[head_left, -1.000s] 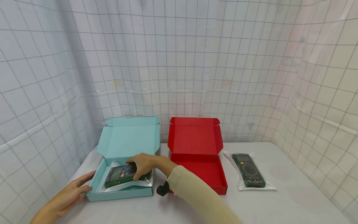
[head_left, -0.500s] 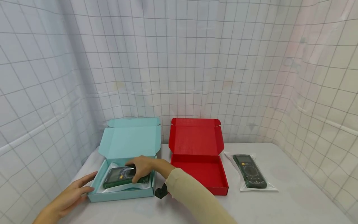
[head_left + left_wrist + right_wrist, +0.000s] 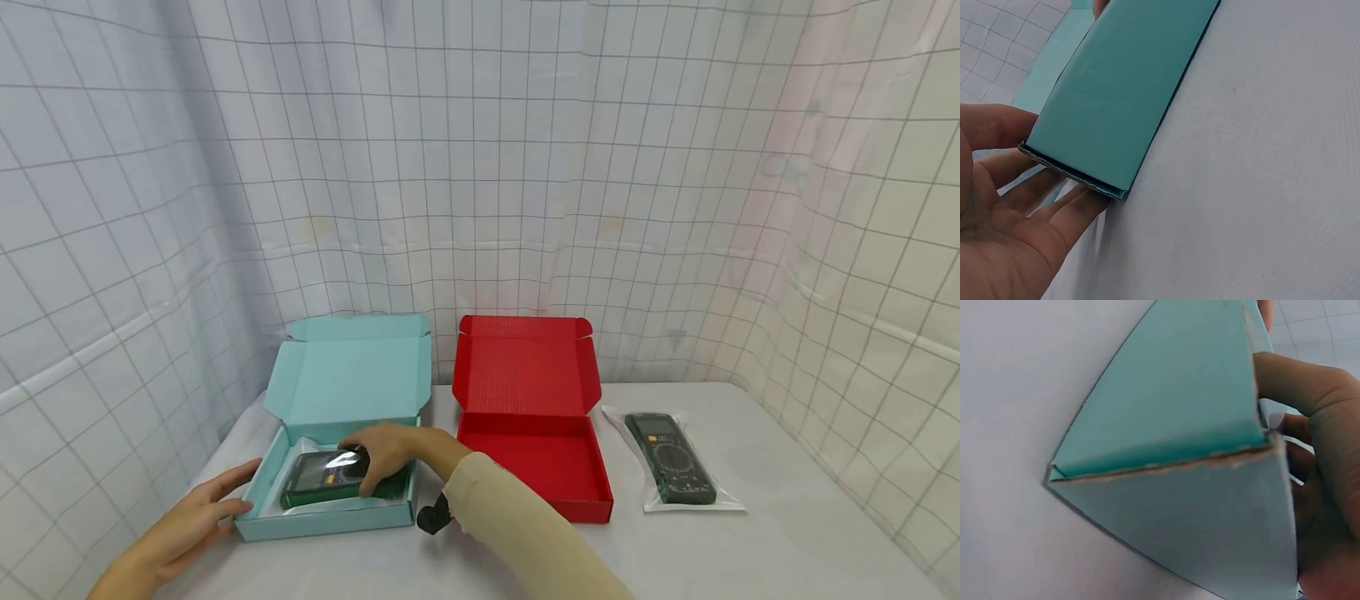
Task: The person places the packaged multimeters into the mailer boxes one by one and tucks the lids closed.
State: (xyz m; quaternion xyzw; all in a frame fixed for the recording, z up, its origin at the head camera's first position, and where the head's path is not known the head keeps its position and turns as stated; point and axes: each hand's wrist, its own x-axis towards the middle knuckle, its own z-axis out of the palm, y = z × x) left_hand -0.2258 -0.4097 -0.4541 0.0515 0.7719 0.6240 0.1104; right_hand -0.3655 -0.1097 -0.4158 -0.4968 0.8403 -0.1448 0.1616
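1. The meter [image 3: 324, 480], bagged, lies in the teal box [image 3: 330, 521] at lower left.
2. Your right hand [image 3: 386, 456] clasps its right end; your left hand [image 3: 197, 510], fingers straight, steadies the box's left wall.
3. You seem to be seating it; next, let go cleanly, then fold the lid [image 3: 348, 375].
4. The red box [image 3: 581, 505] sits beside it.

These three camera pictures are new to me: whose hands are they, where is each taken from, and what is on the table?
No machine: a person wears one camera on the head and one on each wrist. In the head view, the right hand grips a dark green multimeter in a clear plastic bag inside the open light-blue cardboard box. The left hand rests open against that box's left wall. Beside it on the white table stand an open red cardboard box and a second bagged green multimeter. Both wrist views show the blue box's outer walls close up.
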